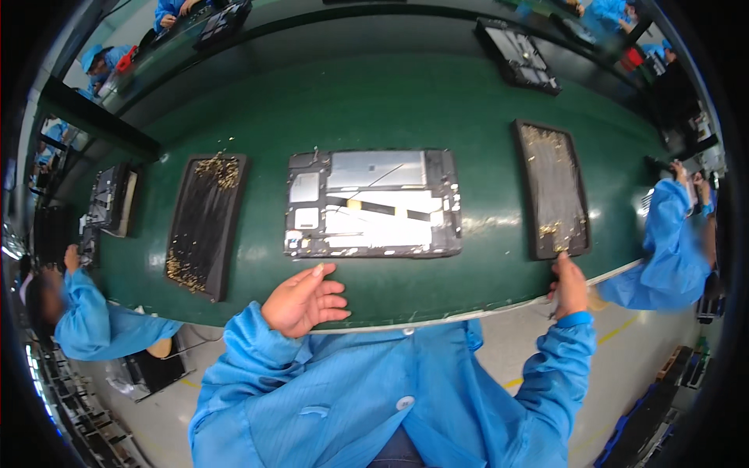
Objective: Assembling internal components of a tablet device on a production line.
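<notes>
An opened flat electronic device, like a tablet or thin laptop chassis with silver and white panels and a dark cable strip, lies in the middle of the green work surface. My left hand is at the table's front edge, just below the device's near left corner. It is palm up, with its fingers apart and nothing in it. My right hand is at the near end of the right dark tray, its index fingertip at the rim. The other fingers curl inward, and what they hold, if anything, is hidden.
Another dark tray with small gold-coloured pieces lies left of the device. A second opened device is at the far right. Stacked units stand at the left. Co-workers in blue sit at the left and right.
</notes>
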